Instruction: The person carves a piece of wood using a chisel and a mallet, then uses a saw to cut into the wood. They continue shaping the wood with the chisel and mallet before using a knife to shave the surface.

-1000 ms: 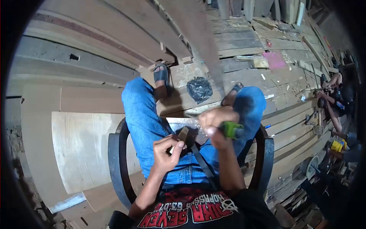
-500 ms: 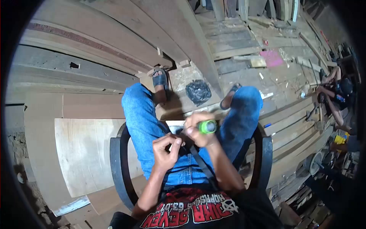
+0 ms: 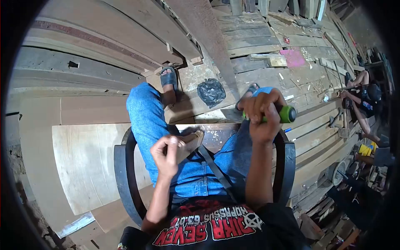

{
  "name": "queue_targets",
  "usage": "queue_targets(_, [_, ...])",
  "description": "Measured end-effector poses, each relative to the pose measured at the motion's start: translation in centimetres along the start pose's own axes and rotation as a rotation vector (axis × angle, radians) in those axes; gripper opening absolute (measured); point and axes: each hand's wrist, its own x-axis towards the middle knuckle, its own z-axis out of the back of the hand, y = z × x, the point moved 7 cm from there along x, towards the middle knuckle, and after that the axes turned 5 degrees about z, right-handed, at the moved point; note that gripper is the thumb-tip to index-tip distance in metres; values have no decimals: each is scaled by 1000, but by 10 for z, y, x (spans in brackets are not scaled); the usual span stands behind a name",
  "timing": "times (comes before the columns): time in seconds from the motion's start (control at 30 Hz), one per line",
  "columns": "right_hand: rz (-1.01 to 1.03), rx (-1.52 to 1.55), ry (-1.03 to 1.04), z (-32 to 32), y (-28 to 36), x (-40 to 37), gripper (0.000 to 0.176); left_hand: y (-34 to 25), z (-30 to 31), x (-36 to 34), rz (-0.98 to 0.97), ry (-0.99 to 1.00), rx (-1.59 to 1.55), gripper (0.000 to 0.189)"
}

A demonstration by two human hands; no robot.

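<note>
I am seated, and both hands are above my lap. My left hand (image 3: 166, 154), at the left thigh, is closed around a short tan wooden piece (image 3: 192, 141) whose end points up and to the right. Over the right knee, my right hand (image 3: 264, 114) is raised with its fingers wrapped round a green-handled tool (image 3: 287, 114). The handle's dark butt end points right; the working end is hidden by my fingers. A dark strap (image 3: 214, 166) runs across my lap, and a brown board (image 3: 218, 136) lies between my thighs.
A black plastic bag (image 3: 211, 92) lies on the floor between my feet. Large wooden panels (image 3: 104, 25) lean at upper left, and a pale plywood sheet (image 3: 91, 166) is at left. Long planks (image 3: 316, 129) lie at right, where another person (image 3: 366, 98) sits working.
My right hand has swung up and right with the green-handled tool, away from the left hand. The left hand has shifted slightly left, and its wooden piece shows more.
</note>
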Motion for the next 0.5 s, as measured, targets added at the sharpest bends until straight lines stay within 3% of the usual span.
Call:
queue_targets(0.1, [-27,-25,-59,-2,-14,-2,27,-1,5,13,-34,-111,-158,25])
queue_targets(0.23, [-308,74,-77,7,-61,-27,26,-7,13,18,-12,-249,-85,28])
queue_targets(0.33, [-580,-15,-26,13,-101,-56,29,-7,25,20,-32,-303,-172,28])
queue_targets(0.43, [-533,-241,136,24,-139,-70,32,-17,30,22,-46,-312,-231,28])
queue_targets(0.5, [-427,-97,108,14,-130,-50,33,-19,31,23,-60,-316,-220,28])
